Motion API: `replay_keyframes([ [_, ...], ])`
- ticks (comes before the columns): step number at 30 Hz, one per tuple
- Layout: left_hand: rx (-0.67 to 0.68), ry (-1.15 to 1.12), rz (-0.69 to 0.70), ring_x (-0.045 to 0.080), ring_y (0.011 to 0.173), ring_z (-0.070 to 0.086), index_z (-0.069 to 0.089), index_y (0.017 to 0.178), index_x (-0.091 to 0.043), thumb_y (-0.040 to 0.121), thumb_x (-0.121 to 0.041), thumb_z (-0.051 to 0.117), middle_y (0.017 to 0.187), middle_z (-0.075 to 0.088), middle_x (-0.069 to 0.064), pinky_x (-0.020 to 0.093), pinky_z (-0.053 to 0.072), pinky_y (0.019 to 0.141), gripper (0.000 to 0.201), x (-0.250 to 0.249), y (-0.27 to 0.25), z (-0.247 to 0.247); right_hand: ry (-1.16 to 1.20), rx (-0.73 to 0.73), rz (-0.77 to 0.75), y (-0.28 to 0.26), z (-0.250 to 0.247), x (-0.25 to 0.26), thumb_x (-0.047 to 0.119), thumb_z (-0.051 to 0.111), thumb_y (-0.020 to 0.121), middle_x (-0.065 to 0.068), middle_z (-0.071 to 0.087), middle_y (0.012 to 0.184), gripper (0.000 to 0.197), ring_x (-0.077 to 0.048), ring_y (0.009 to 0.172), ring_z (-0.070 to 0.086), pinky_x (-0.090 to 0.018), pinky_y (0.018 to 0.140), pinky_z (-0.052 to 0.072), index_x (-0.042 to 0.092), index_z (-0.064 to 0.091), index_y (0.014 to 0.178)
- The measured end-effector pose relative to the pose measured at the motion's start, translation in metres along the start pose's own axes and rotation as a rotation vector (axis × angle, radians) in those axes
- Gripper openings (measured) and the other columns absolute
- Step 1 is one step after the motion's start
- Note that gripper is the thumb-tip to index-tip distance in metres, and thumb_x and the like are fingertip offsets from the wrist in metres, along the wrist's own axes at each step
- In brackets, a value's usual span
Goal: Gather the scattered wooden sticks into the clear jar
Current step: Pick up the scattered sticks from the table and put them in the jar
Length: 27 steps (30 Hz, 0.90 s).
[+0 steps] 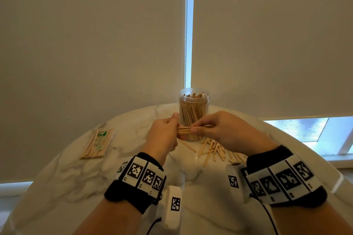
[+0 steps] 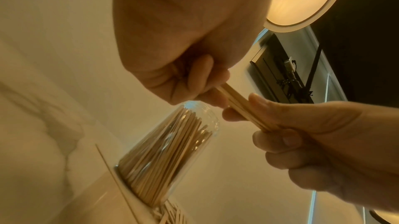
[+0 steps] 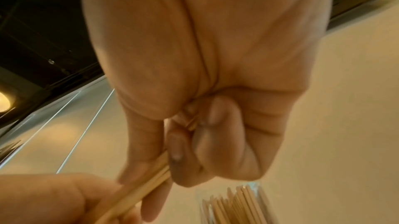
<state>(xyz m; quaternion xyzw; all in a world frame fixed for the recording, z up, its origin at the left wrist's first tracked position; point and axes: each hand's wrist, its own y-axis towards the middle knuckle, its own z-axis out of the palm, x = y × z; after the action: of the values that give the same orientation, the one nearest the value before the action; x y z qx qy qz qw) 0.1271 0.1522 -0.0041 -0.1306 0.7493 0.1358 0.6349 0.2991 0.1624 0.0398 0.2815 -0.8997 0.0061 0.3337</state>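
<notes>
A small bundle of wooden sticks [image 1: 184,130] is held level in the air just in front of the clear jar [image 1: 193,114], which stands upright near the far edge of the worktop [image 1: 76,173] and is already packed with sticks. The left hand [image 1: 164,135] has its grip clamped on the bundle's left end, fingers curled round it with the thumb raised on top. The right hand [image 1: 221,129] pinches the right end between thumb and forefinger, its other fingers folded under, so both grips close on the same bundle. Both forearms reach forward from the near edge, wrists bent slightly inward toward each other. Loose sticks [image 1: 212,149] lie scattered on the worktop below the right hand, just beside the jar's base. Well apart to the left lies a wrapped packet of sticks [image 1: 98,143].
</notes>
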Motion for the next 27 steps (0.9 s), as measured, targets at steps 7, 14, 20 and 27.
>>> replay_keyframes([
  [7, 0.048, -0.173, -0.039, 0.016, 0.096, 0.064, 0.048, 0.136, -0.018, 0.097, -0.011, 0.055, 0.115, 0.065, 0.005, 0.030, 0.058, 0.074, 0.041, -0.018, 0.028, 0.005, -0.007, -0.271, 0.068, 0.000, -0.044, -0.004, 0.046, 0.055, 0.097, 0.005, 0.054, 0.052, 0.018, -0.002, 0.038, 0.037, -0.018, 0.043, 0.033, 0.041, 0.072, 0.095],
  [14, 0.173, 0.227, 0.109, 0.033, 0.146, 0.026, -0.016, 0.155, -0.030, 0.053, -0.050, 0.093, 0.161, 0.021, 0.011, 0.054, 0.028, 0.116, 0.150, -0.040, 0.080, 0.033, -0.584, -0.175, 0.092, 0.080, -0.096, 0.026, 0.040, 0.063, 0.095, 0.008, 0.070, 0.095, 0.020, -0.014, 0.085, 0.059, -0.029, 0.073, 0.043, 0.030, 0.077, 0.105],
  [20, 0.177, 0.255, 0.186, 0.027, 0.129, 0.047, 0.015, 0.155, -0.027, 0.056, -0.042, 0.094, 0.145, 0.041, 0.008, 0.038, 0.047, 0.100, 0.128, -0.024, 0.101, 0.043, -1.061, 0.199, 0.025, 0.130, -0.076, 0.050, 0.032, 0.064, 0.096, 0.001, 0.070, 0.117, 0.030, -0.020, 0.110, 0.062, -0.033, 0.098, 0.048, 0.016, 0.071, 0.120],
  [27, 0.165, 0.243, 0.204, 0.026, 0.128, 0.048, 0.015, 0.154, -0.026, 0.059, -0.037, 0.094, 0.144, 0.043, 0.005, 0.036, 0.046, 0.097, 0.125, -0.019, 0.103, 0.044, -1.028, 0.162, 0.067, 0.159, -0.041, 0.029, 0.020, 0.057, 0.099, 0.000, 0.054, 0.070, 0.034, -0.017, 0.071, 0.053, -0.028, 0.073, 0.043, 0.012, 0.051, 0.067],
])
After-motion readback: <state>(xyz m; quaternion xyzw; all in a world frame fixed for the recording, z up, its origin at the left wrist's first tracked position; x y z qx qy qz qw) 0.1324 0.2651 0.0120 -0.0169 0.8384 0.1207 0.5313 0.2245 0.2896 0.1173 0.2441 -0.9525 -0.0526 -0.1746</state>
